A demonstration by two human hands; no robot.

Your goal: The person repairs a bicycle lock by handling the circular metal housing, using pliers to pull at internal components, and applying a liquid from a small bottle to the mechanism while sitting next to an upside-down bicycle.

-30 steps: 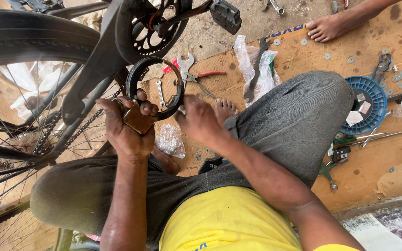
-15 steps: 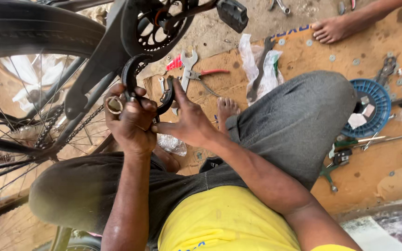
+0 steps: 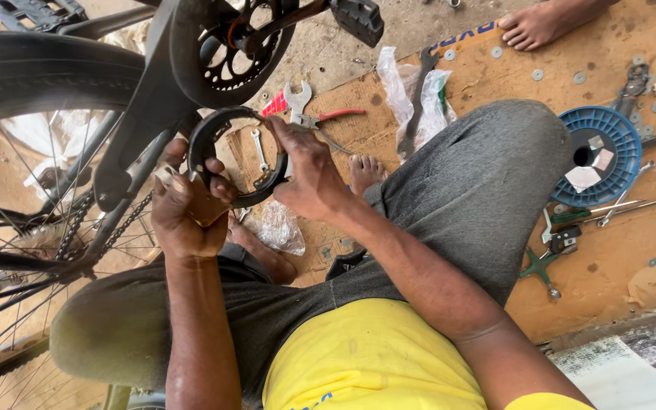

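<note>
I hold a black ring-shaped bicycle part [image 3: 214, 129] up in front of me with both hands. My left hand [image 3: 185, 209] grips its lower left side. My right hand [image 3: 307, 173] holds its right side, fingers curled over the rim. Just above the ring is the black chainring [image 3: 225, 53] of an upturned bicycle, with a crank arm and a pedal [image 3: 354, 19]. The rear tyre [image 3: 32, 72] and the chain [image 3: 70, 231] are at the left. I sit with my knees bent, in grey trousers and a yellow shirt.
On the brown cardboard [image 3: 616, 258] lie red-handled pliers [image 3: 328, 118], a spanner [image 3: 296, 99], plastic bags [image 3: 411, 91], a blue spool [image 3: 597, 156], washers and small tools. Another person's bare foot [image 3: 533, 23] rests at the top right.
The view has shifted a little. My right hand has moved from the ring's lower edge up onto its right side, and the ring sits higher in my hands, closer to the chainring.
</note>
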